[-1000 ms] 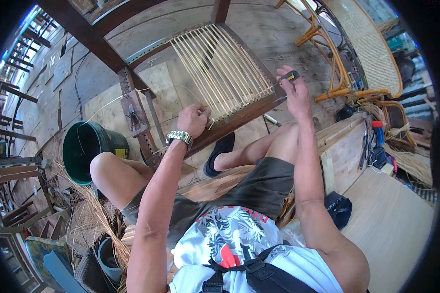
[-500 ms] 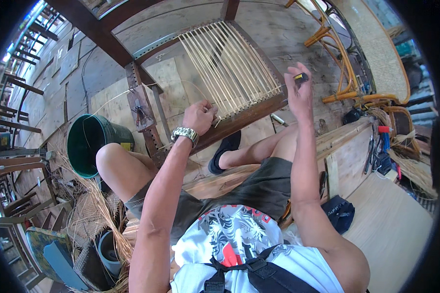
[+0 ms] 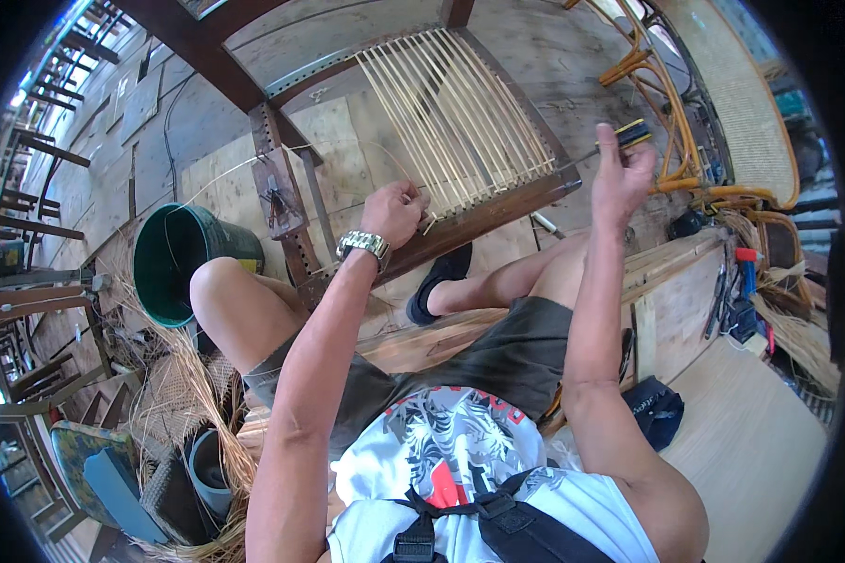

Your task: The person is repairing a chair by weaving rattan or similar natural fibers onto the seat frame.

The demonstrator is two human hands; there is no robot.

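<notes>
As cane strands are spanning the frame one way | your left hand is pinching a strand | right hand is gripping a tool | cross-weave undone.

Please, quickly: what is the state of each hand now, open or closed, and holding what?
Left hand: closed, fingers pinching a thin cane strand at the chair seat frame.
Right hand: closed on a small dark tool, raised.
</notes>
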